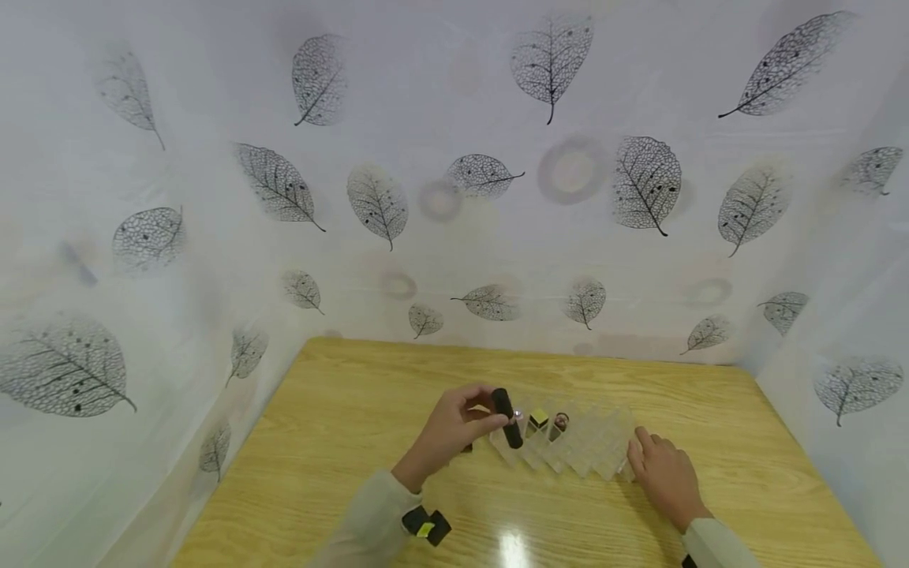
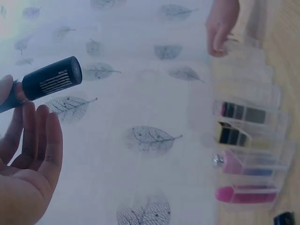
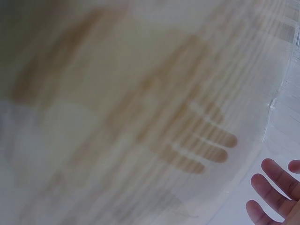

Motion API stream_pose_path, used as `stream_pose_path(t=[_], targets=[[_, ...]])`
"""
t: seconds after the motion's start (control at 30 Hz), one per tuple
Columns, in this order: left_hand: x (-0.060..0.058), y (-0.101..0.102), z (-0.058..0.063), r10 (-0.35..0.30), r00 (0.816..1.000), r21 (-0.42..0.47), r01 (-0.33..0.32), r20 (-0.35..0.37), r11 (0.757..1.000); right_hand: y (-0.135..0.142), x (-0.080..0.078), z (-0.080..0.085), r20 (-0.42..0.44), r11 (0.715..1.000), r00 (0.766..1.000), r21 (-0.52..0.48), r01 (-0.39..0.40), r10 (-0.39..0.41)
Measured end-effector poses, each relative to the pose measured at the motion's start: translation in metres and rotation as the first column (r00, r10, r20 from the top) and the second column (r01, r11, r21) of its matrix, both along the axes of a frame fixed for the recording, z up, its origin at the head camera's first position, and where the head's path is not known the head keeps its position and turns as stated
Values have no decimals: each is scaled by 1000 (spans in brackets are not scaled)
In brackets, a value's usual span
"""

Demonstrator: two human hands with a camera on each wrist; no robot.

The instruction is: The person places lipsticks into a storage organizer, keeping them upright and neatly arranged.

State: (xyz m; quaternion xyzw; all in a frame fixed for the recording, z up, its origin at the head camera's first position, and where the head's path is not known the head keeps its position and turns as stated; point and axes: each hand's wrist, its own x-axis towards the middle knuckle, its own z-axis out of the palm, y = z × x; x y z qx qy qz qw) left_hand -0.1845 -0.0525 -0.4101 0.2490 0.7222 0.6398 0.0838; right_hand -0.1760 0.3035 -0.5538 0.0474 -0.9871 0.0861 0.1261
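Note:
Between thumb and fingers, my left hand [image 1: 454, 422] pinches a black lipstick tube [image 1: 501, 402], raised over the left end of a clear plastic lipstick organizer [image 1: 600, 442]. White print marks the tube [image 2: 54, 78] in the left wrist view, with a pinkish band near the fingers. Standing in the organizer's left compartments are a bright pink tube [image 2: 246, 194], a pink tube with a silvery top [image 2: 232, 163], a black-and-yellow one [image 1: 539, 419] and a dark round-topped one [image 1: 560, 424]. At the organizer's right end rests my right hand [image 1: 667, 473], its fingers fairly straight in the right wrist view.
Black-and-yellow items [image 1: 426, 525] lie on the wooden table [image 1: 341, 410] by the left forearm. A small dark object [image 1: 467, 447] shows beneath the left hand. Leaf-print curtains [image 1: 497, 237] enclose the table at the back and sides.

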Motion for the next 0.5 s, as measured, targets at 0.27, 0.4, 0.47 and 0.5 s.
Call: stream_pose_path(t=[0.27,0.4,0.47,0.5], targets=[[2,10,11,-24,1000,50,23,10,998,-1,-1,0,-36,1000,999,-11,-11,10],[3,15,13,-34,999,64,34,5,997,-1,-2,0,-28,1000,1000,-25,-14,13],[2,18,13,-29,1000,66,28,11,997,0,-2,0,-15,999,1000,-34,-12,11],[2,19,13,-27,999,73,25,20,997,0,-2,0,-11,999,1000,-38,-12,11]])
